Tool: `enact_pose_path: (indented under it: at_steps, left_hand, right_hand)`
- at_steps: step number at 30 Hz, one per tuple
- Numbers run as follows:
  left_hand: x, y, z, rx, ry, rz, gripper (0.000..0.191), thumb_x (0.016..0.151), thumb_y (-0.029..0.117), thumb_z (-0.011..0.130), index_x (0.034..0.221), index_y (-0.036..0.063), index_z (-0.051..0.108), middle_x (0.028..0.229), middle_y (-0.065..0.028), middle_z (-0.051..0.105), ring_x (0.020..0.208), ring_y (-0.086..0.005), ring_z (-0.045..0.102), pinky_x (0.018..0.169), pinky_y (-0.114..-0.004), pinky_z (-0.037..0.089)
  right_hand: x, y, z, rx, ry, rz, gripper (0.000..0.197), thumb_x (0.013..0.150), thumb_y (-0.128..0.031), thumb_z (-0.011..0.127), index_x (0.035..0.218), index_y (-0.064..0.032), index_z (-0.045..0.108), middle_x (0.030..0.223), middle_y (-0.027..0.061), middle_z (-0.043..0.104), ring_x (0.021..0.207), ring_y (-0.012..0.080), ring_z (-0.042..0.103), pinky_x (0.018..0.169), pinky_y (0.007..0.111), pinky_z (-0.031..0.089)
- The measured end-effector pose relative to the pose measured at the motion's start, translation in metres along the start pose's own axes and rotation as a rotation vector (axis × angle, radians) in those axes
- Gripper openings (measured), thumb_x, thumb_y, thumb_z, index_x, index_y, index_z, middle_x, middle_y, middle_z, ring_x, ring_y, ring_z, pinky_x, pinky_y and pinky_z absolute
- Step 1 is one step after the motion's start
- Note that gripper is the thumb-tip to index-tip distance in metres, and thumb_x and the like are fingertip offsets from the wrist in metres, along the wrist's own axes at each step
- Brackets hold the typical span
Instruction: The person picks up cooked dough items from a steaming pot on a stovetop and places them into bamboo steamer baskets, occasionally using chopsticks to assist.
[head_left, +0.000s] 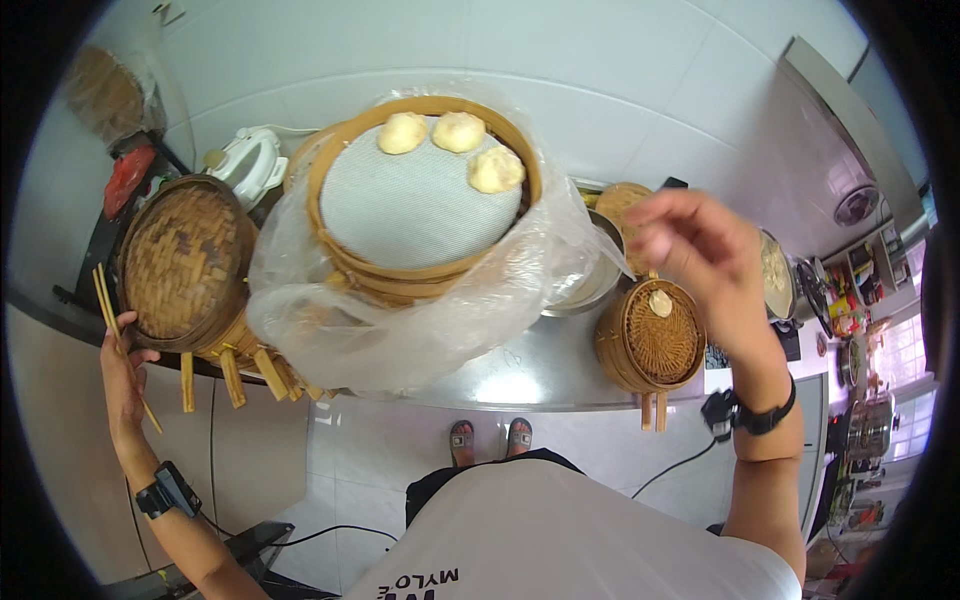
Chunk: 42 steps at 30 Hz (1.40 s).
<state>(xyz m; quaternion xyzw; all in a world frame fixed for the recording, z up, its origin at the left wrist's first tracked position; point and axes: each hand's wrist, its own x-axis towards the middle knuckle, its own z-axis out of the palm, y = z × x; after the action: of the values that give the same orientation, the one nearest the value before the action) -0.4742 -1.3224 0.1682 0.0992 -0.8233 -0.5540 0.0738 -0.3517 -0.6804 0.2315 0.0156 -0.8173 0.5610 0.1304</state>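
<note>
My left hand (127, 375), at the far left, grips a pair of wooden chopsticks (105, 300) while its fingertips reach the rim of a bamboo steamer with a dark woven lid (184, 259). On the right, my right hand (712, 262) hovers, blurred, with loosely curled fingers apart and nothing visible in them. Below it stands a small bamboo steamer (651, 337); a small pale dough piece (660, 303) lies on its woven lid. In the middle, a large open bamboo steamer (427, 274) holds a white mesh liner (405, 206) and three pale buns (459, 132) along its far right side.
Clear plastic sheeting (360, 337) drapes around the large steamer on a steel counter (495, 367). Wooden handles (232, 379) jut past the counter edge at left. Behind sits a white appliance (251, 165). A metal bowl (592, 289) and round wooden board (622, 202) lie between the steamers.
</note>
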Motion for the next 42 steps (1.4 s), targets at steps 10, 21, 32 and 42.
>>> enact_pose_path:
  at_steps: [10, 21, 32, 42]
  left_hand:
    - [0.000, 0.006, 0.009, -0.116, -0.076, 0.013, 0.054, 0.110, 0.048, 0.030, 0.142, 0.0118, 0.054, 0.146, -0.0191, 0.056, 0.075, -0.0099, 0.068, 0.038, -0.015, 0.030]
    - [-0.002, -0.004, -0.002, -0.144, -0.076, 0.002, 0.054, 0.110, 0.050, 0.031, 0.140, 0.0113, 0.053, 0.149, -0.0190, 0.052, 0.075, -0.0097, 0.071, 0.036, -0.015, 0.030]
    - [-0.009, -0.002, -0.002, -0.074, -0.095, 0.032, 0.053, 0.110, 0.044, 0.027, 0.147, 0.0134, 0.051, 0.155, -0.0179, 0.047, 0.079, -0.0109, 0.071, 0.038, -0.014, 0.030]
    - [0.000, -0.006, 0.000, -0.100, -0.143, 0.102, 0.055, 0.110, 0.046, 0.029, 0.148, 0.0120, 0.050, 0.148, -0.0135, 0.052, 0.082, -0.0099, 0.072, 0.038, -0.014, 0.030]
  right_hand:
    - [0.003, -0.027, 0.297, 0.085, -0.573, -0.150, 0.085, 0.091, -0.017, 0.073, 0.154, 0.0089, 0.023, 0.153, 0.0315, 0.038, 0.138, 0.0437, 0.047, 0.115, 0.045, 0.041]
    - [0.006, -0.048, 0.384, 0.121, -0.207, -0.312, 0.078, 0.087, -0.013, 0.069, 0.148, 0.0143, 0.030, 0.155, 0.0371, 0.031, 0.144, 0.0500, 0.034, 0.121, 0.052, 0.028]
    - [0.005, -0.054, 0.232, -0.753, -0.011, -0.528, 0.067, 0.085, -0.030, 0.079, 0.139, 0.0016, 0.055, 0.145, 0.0265, 0.052, 0.133, 0.0462, 0.049, 0.115, 0.059, 0.032]
    - [-0.082, 0.057, 0.135, -0.813, -0.153, -0.232, 0.036, 0.085, -0.018, 0.079, 0.109, 0.0052, 0.068, 0.107, 0.0203, 0.067, 0.095, 0.0396, 0.065, 0.083, 0.043, 0.054]
